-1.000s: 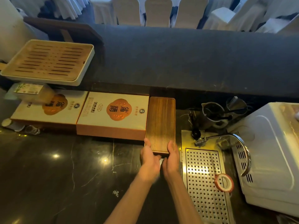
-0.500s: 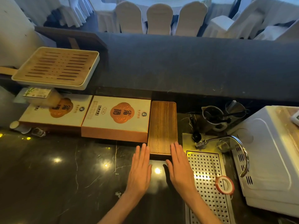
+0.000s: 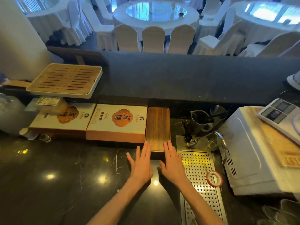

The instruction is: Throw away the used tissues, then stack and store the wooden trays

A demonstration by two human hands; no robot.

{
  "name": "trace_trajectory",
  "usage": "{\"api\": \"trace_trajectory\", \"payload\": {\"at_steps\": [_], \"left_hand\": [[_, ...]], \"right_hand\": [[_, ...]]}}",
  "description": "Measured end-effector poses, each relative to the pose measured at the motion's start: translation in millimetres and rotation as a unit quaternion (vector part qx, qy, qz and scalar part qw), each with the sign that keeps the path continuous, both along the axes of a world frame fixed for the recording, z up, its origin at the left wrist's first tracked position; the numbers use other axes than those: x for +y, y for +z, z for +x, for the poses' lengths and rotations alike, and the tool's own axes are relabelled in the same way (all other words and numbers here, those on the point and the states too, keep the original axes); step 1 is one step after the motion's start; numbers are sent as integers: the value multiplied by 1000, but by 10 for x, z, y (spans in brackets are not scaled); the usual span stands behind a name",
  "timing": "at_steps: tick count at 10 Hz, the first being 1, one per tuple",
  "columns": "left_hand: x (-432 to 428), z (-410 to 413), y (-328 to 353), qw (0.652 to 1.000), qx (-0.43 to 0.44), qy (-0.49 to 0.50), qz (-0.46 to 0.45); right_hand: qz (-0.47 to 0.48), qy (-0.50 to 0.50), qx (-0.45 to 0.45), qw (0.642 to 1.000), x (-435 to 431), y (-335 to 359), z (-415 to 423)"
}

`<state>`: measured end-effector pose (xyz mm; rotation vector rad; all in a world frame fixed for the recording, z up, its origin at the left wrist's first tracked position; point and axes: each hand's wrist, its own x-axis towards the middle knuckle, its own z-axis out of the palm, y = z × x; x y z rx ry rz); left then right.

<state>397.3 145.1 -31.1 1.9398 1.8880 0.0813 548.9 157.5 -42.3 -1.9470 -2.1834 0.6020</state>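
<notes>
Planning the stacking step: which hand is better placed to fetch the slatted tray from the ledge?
Left, probably. The slatted tray sits up on the far left. The left hand is open, flat by the dark wooden tray, and nearer that side; the right hand would have to cross over it.

**Browns, Creams and Black Stone**

The wooden tray [image 3: 157,129] is dark brown with lengthwise grain. The 2 boxes [image 3: 117,121] beside it are cream with orange medallions and orange-brown sides. The tabletop [image 3: 56,172] is black with thin white veins. The slatted tray [image 3: 66,79] is pale tan, rimmed white. The drain plate [image 3: 197,166] is silver, dotted with holes.
</notes>
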Motion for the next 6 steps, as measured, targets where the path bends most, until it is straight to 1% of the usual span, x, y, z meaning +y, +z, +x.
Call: {"api": "trace_trajectory", "payload": {"at_steps": [1, 2, 3, 4, 5, 6], "left_hand": [[-17, -1, 198, 1000, -23, 16, -8], [-123, -29, 288, 997, -63, 37, 2], [-185, -82, 312, 995, -70, 33, -67], [-179, -129, 410, 994, -76, 33, -76], [-244, -216, 437, 995, -85, 41, 31], [-310, -332, 600, 990, -76, 47, 112]], "right_hand": [[9, -15, 14, 1000, -26, 104, 21], [19, -53, 66, 996, -165, 175, 48], [-23, -39, 104, 994, -256, 193, 79], [-28, -35, 21, 999, -242, 291, 130], [25, -38, 23, 999, -277, 418, 153], [77, -32, 57, 995, -352, 638, 153]]}}
